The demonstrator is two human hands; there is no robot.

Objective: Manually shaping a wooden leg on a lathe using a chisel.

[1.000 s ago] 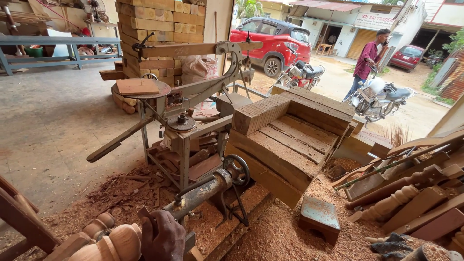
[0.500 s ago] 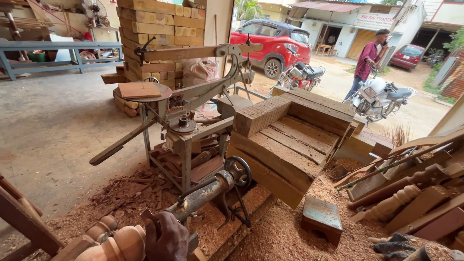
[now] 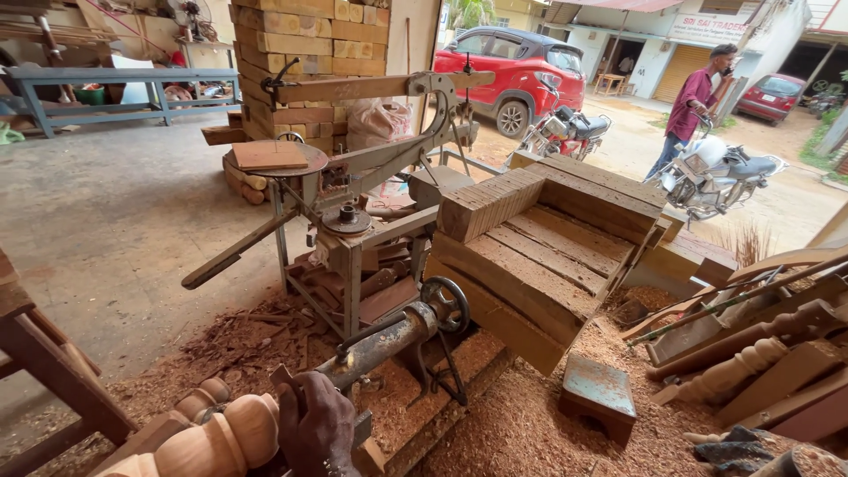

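Gripping something small and dark against the pale turned wooden spindle (image 3: pixel 208 442), one hand (image 3: pixel 316 426) sits at the near bottom edge of the view, fingers curled shut; whether the thing under them is a tool handle or a rest I cannot tell, nor which hand it is. The other hand is out of view. The spindle, with rounded beads and coves, lies on its side along the lathe, its right end meeting the rusty grey metal tailstock barrel (image 3: pixel 380 343) with its black round handwheel (image 3: pixel 446 305) just beyond.

The main risk, as I judge it, is the closeness of the knuckles to the beaded wood: if the spindle is spinning, a slip toward the left would drag skin against it. A catch of the tool on a bead's edge could tear the wood or kick the tool back. If the tailstock's hold is loose, the spindle could jump free toward the person.

Thick reddish-brown sawdust and shavings (image 3: pixel 521 424) cover the floor to the near right, which could let a foot slide. A small blue-grey metal stool (image 3: pixel 599 393) stands in that sawdust, near enough to trip on. Further off stand a stack of rough brown wooden planks (image 3: pixel 539 238) and a metal-framed saw stand with a long wooden arm (image 3: pixel 353 159); loose turned legs (image 3: pixel 733 371) lie at the far right.
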